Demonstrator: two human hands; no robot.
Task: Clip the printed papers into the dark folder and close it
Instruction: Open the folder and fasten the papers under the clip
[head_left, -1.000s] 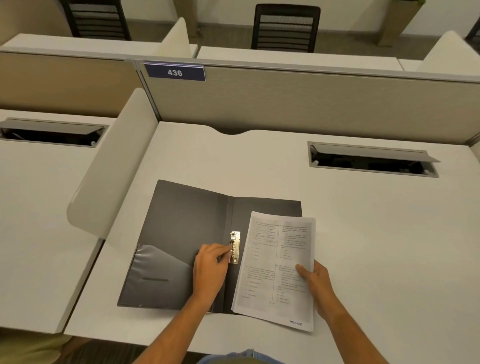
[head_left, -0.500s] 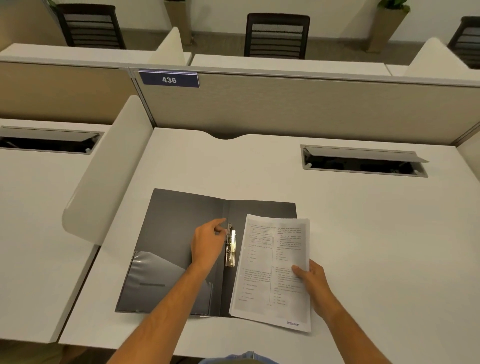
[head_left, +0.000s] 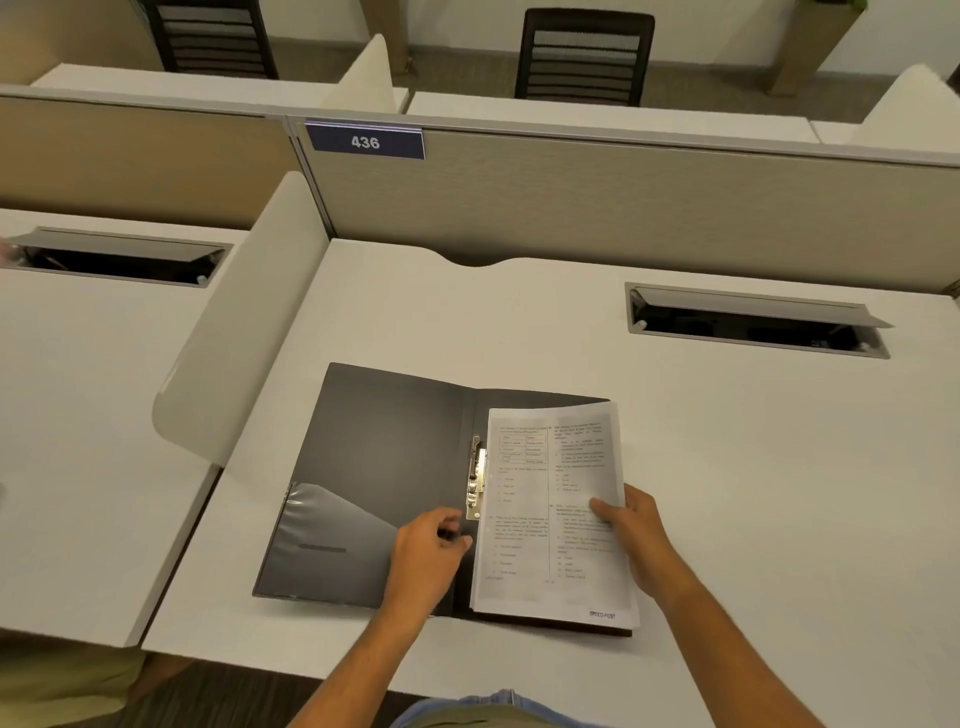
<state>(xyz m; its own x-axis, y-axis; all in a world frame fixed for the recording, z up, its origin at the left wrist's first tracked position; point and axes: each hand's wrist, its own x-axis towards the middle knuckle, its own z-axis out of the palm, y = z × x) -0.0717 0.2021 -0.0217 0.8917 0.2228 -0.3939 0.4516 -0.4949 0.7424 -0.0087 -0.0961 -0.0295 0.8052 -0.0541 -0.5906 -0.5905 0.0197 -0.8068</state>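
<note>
The dark folder (head_left: 384, 457) lies open flat on the white desk. A stack of printed papers (head_left: 553, 499) rests on its right half, its left edge against the metal spring clip (head_left: 475, 483) beside the spine. My right hand (head_left: 631, 535) grips the stack's right edge, thumb on top. My left hand (head_left: 428, 551) hovers over the folder near the spine, just below the clip's lower end, fingers curled and holding nothing. A clear plastic pocket (head_left: 332, 540) covers the lower part of the left inner cover.
A beige partition (head_left: 623, 208) with a blue "436" label (head_left: 365, 141) backs the desk (head_left: 753, 467). An open cable tray (head_left: 753, 322) is sunk at the back right. A curved side divider (head_left: 244, 322) stands on the left. Black chairs stand beyond.
My left hand has come off the clip and slid down toward the near end of the spine. The papers shifted left, now lying against the clip. The right hand kept its grip.
</note>
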